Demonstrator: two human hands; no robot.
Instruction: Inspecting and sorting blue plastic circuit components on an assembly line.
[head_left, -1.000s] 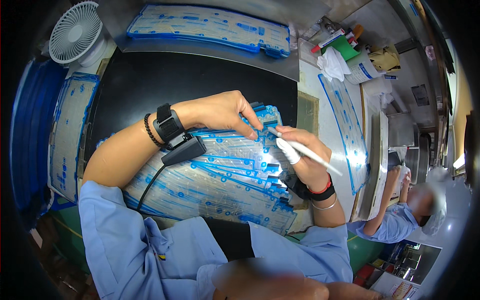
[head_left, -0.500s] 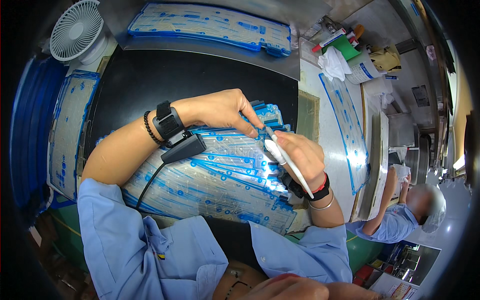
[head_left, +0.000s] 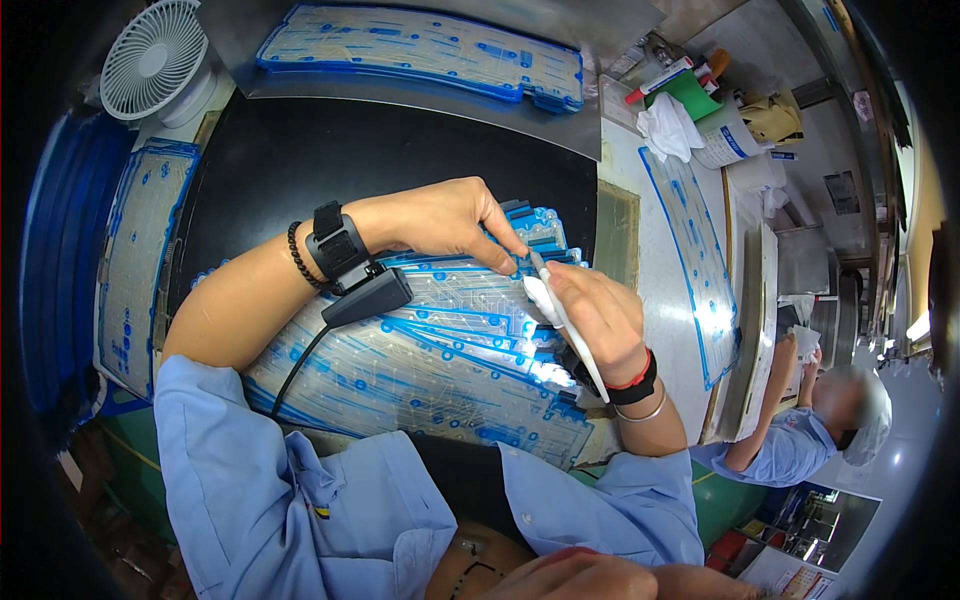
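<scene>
A fanned stack of clear flexible circuit sheets (head_left: 450, 355) with blue edges and fine printed lines lies in front of me. My left hand (head_left: 455, 225) reaches across its upper part, thumb and index finger closed on a sheet at the far right end. In my right hand (head_left: 600, 315) is a slim white pen-shaped tool (head_left: 575, 345) with a grey tip, tilted, its tip close to my left fingertips. Something small and white (head_left: 540, 298) sits beside the tool under my right fingers; its kind is unclear. The fingertips partly hide the spot where the tip meets the sheet.
Beyond the black work mat (head_left: 350, 150) lies another batch of circuit sheets (head_left: 420, 55). More stand at left (head_left: 145, 270) and right (head_left: 690, 260). A white fan (head_left: 152, 62) is far left; a white tub (head_left: 725, 135) and tissue (head_left: 668, 128) sit far right. A cable (head_left: 300, 370) hangs from my left wrist device.
My right hand and the white pen-shaped tool have shifted slightly left, and the tool's rear end has swung left and down. My left hand stays in place.
</scene>
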